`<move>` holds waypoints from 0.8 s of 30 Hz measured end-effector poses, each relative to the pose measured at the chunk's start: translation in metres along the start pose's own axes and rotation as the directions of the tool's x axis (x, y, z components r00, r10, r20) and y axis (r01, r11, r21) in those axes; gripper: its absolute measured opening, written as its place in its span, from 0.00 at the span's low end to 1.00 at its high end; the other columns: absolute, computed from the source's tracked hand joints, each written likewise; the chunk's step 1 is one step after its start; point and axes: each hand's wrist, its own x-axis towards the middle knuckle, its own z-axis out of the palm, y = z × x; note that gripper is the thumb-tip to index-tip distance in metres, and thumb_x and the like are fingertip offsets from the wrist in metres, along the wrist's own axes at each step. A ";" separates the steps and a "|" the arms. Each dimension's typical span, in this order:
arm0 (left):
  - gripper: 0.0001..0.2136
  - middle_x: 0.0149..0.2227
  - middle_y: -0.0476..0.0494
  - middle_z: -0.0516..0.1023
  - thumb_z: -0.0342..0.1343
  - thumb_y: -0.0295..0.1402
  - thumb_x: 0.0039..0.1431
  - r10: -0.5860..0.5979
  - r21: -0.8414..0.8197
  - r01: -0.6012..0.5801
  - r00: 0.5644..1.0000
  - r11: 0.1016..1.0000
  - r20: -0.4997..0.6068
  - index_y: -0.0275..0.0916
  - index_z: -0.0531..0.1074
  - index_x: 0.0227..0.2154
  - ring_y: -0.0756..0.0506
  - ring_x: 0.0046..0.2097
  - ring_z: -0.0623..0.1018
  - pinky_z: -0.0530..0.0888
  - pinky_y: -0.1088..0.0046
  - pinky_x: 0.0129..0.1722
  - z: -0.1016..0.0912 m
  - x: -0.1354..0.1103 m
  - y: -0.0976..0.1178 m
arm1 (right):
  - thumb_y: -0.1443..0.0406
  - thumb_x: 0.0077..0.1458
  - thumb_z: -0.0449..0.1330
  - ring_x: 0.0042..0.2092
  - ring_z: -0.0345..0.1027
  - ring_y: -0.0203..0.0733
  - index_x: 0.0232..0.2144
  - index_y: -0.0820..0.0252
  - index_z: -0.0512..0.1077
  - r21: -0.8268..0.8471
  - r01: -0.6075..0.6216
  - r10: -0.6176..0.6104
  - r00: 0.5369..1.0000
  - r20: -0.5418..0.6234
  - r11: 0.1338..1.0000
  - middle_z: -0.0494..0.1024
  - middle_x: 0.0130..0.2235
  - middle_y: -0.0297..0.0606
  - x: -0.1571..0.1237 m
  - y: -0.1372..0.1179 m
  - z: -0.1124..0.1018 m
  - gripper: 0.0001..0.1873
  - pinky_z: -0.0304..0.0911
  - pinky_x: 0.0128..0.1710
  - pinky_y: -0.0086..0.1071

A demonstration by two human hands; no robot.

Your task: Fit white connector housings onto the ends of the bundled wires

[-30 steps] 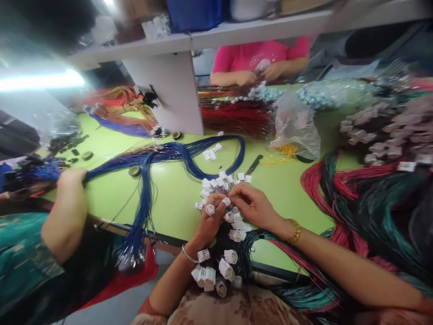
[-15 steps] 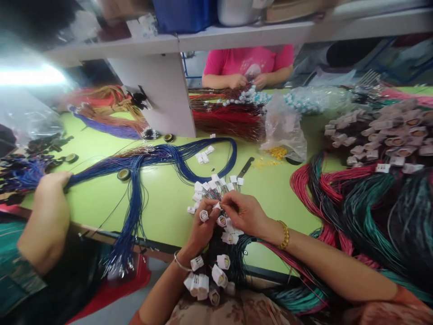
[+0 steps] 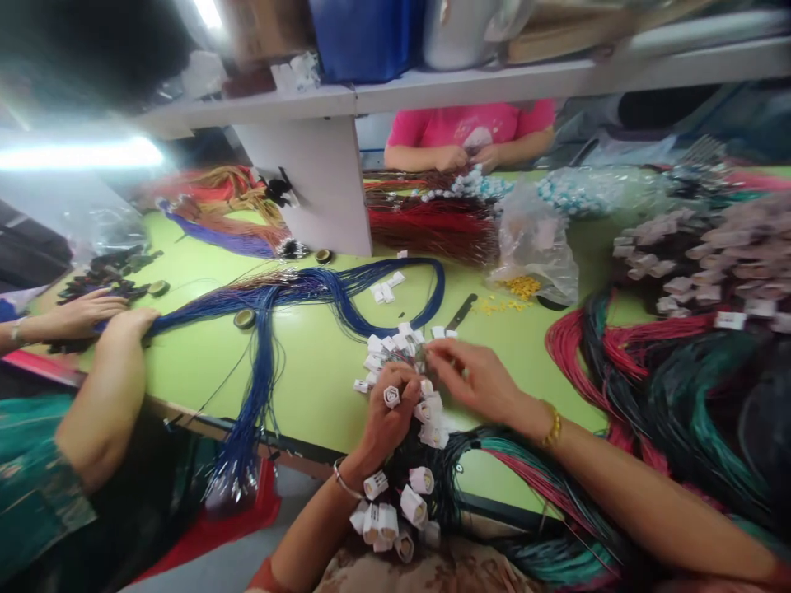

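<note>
My left hand (image 3: 390, 420) is closed around wires with white plastic connectors, and one white connector (image 3: 391, 397) sticks out between its fingers. My right hand (image 3: 479, 383) is just to the right, fingers bent, fingertips at the wires of the bunch; whatever they pinch is too small and blurred to name. A cluster of white connectors (image 3: 386, 346) lies on the table beyond the left hand. More connectors (image 3: 431, 412) hang between the two hands. Below the left wrist, further white connectors (image 3: 380, 523) rest near my lap.
A blue wire bundle (image 3: 352, 288) crosses the green table (image 3: 309, 362). A knife-like blade (image 3: 463, 311), yellow pieces (image 3: 519, 287) and a plastic bag (image 3: 537, 239) lie beyond. Red, black and green wires (image 3: 643, 346) fill the right. Co-workers' arms (image 3: 102, 395) are at left; another person (image 3: 470, 136) sits opposite.
My right hand has moved away from the left hand's fingertips toward the far side of the bunch. The view has shifted a little, and a co-worker's second hand now shows at the left.
</note>
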 end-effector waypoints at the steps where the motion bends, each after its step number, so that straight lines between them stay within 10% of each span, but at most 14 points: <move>1: 0.15 0.36 0.43 0.76 0.59 0.46 0.61 0.023 0.028 -0.023 1.000 0.999 -0.016 0.38 0.77 0.31 0.44 0.41 0.73 0.69 0.67 0.44 -0.001 0.001 0.001 | 0.65 0.62 0.55 0.33 0.75 0.40 0.41 0.59 0.75 -0.010 -0.068 0.067 0.997 -0.045 0.998 0.83 0.36 0.40 0.007 0.019 -0.012 0.10 0.66 0.31 0.30; 7: 0.26 0.22 0.55 0.60 0.53 0.62 0.57 -0.188 -0.156 0.213 0.969 0.964 0.160 0.41 0.68 0.37 0.50 0.23 0.59 0.61 0.72 0.24 -0.003 -0.001 -0.007 | 0.65 0.53 0.55 0.31 0.73 0.45 0.34 0.65 0.77 -0.095 -0.524 0.462 0.811 -0.359 0.846 0.81 0.31 0.44 0.015 0.133 -0.073 0.12 0.67 0.36 0.37; 11: 0.31 0.24 0.52 0.63 0.37 0.69 0.58 -0.267 -0.146 0.287 0.953 0.947 0.141 0.43 0.63 0.36 0.47 0.25 0.61 0.61 0.69 0.22 0.001 -0.001 -0.002 | 0.66 0.50 0.58 0.33 0.73 0.44 0.30 0.63 0.77 -0.160 -0.498 0.449 0.854 -0.263 0.852 0.82 0.32 0.42 0.009 0.148 -0.068 0.09 0.65 0.38 0.35; 24: 0.22 0.22 0.56 0.63 0.62 0.53 0.55 -0.259 -0.136 0.302 0.930 0.944 0.262 0.38 0.73 0.38 0.52 0.24 0.60 0.57 0.76 0.24 -0.004 0.002 0.001 | 0.65 0.53 0.56 0.34 0.66 0.43 0.27 0.59 0.70 -0.257 -0.441 0.406 0.896 -0.181 0.860 0.78 0.32 0.41 0.010 0.146 -0.047 0.05 0.58 0.37 0.35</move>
